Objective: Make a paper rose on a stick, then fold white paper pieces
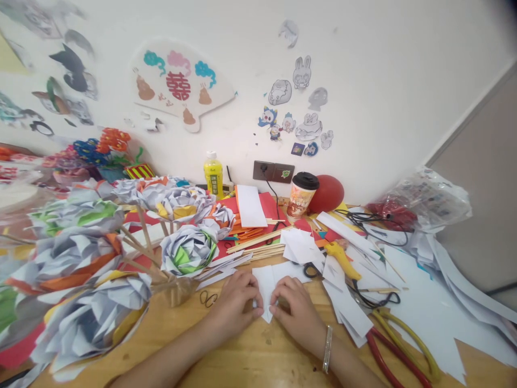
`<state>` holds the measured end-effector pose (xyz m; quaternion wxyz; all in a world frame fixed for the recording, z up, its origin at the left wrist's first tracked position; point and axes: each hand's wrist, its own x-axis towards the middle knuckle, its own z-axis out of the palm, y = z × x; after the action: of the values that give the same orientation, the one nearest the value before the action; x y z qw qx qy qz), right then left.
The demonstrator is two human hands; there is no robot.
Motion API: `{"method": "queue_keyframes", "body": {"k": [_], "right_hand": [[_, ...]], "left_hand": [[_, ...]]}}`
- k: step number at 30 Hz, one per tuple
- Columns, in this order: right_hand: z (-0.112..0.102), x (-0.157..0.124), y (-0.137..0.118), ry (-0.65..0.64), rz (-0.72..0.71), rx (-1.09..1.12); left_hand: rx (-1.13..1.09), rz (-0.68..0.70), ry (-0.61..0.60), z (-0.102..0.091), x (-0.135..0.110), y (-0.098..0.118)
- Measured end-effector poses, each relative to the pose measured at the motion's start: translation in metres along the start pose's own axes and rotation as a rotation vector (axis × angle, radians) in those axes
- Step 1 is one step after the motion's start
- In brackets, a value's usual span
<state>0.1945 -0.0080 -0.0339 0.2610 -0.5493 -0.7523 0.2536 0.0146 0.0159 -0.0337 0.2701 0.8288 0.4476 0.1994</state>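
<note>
A small white sheet of paper [267, 284] lies on the wooden table [250, 355] in front of me. My left hand [236, 303] presses on its left edge with fingers curled and pinched together. My right hand [297, 311], with a silver bracelet at the wrist, pinches the paper's lower right corner. The two hands almost meet at the paper's bottom tip. Folded paper flowers on wooden sticks [188, 249] stand just left of my left hand.
A big bunch of paper flowers [81, 280] fills the left side. Wooden sticks [258, 242], white paper scraps [347, 307], scissors [313, 269], a yellow glue gun [343, 260], a coffee cup [302, 194], a yellow bottle [213, 175], a red balloon [329, 193] and a plastic bag [424, 202] crowd the back and right.
</note>
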Motion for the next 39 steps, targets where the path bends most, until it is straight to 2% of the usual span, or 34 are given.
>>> {"method": "queue_keyframes", "body": {"k": [6, 12, 19, 27, 33, 39], "right_hand": [[0.004, 0.001, -0.003, 0.027, 0.039, -0.026], [0.011, -0.001, -0.001, 0.087, 0.034, -0.041], [0.009, -0.003, -0.005, 0.092, 0.032, -0.064], [0.011, -0.002, -0.002, 0.146, 0.052, -0.093], [0.006, 0.002, 0.009, 0.248, 0.108, -0.084], [0.006, -0.002, 0.003, 0.175, 0.043, -0.059]], "left_hand": [[-0.008, -0.032, 0.019, 0.001, 0.002, -0.001], [0.036, -0.061, 0.063, 0.002, 0.003, 0.008], [0.106, -0.074, 0.063, 0.003, 0.003, 0.014], [0.174, -0.030, 0.029, 0.002, 0.004, 0.016], [0.178, 0.000, 0.047, 0.005, 0.000, 0.011], [0.196, 0.003, 0.086, 0.010, -0.005, 0.010]]}}
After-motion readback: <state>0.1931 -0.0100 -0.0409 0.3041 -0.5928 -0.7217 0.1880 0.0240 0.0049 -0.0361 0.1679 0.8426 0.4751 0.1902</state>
